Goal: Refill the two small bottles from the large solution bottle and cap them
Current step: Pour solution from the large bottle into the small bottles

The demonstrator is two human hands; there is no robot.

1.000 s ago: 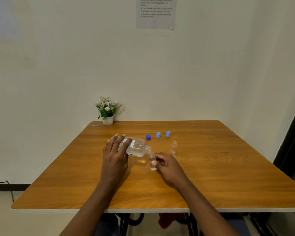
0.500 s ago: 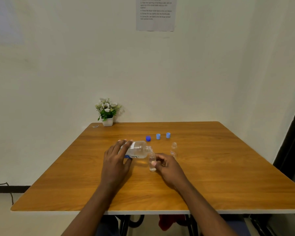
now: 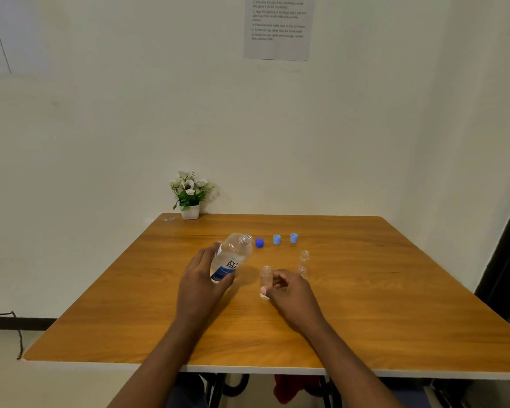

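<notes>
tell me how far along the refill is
Done: all three caps are off, lined up on the table. In hand: left hand holds the big bottle tilted, mouth clear of the near small bottle, which the right hand pinches; its fill level is unclear. Left: the far small bottle stands untouched, and capping.

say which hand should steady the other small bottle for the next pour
Right, probably. The right hand, pinching the nearer small clear bottle, sits closest to the farther small clear bottle; the left hand grips the large clear solution bottle.
</notes>
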